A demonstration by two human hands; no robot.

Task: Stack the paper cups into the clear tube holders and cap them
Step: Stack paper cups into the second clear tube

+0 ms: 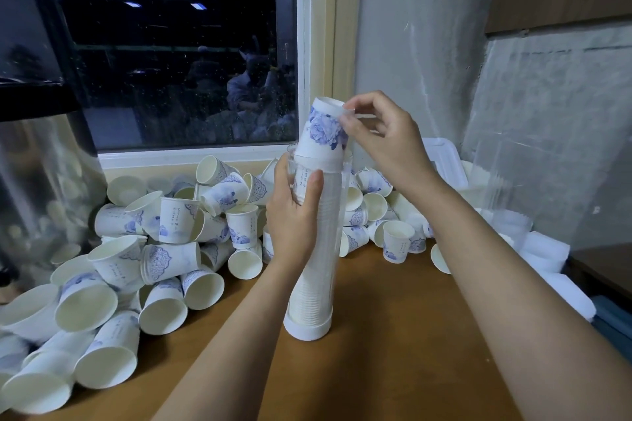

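Head view: the tall clear plastic tube holder [318,267] stands upright near the middle of the brown wooden table [393,335], seated in a round white base cap [307,328]. It is packed with nested white cups up to its mouth. The left hand [294,215] wraps around the upper part of the tube, thumb across the front. The right hand [383,143] pinches the narrow base of the top paper cup [323,130] between thumb and fingertips. The main risk, as I judge it, is a crooked seat: the top cup leans slightly left, and a push down at that angle could jam its rim on the stack or crease the thin wall. The stack also appears to reach the tube's mouth, so this cup may sit proud and leave no room for a cap. A hard push could tip the narrow column if the left grip slackens. The top cup is white paper with a blue flower print, mouth down, more than half above the tube's mouth. A heap of loose matching cups [164,249] lies left of and behind the tube.
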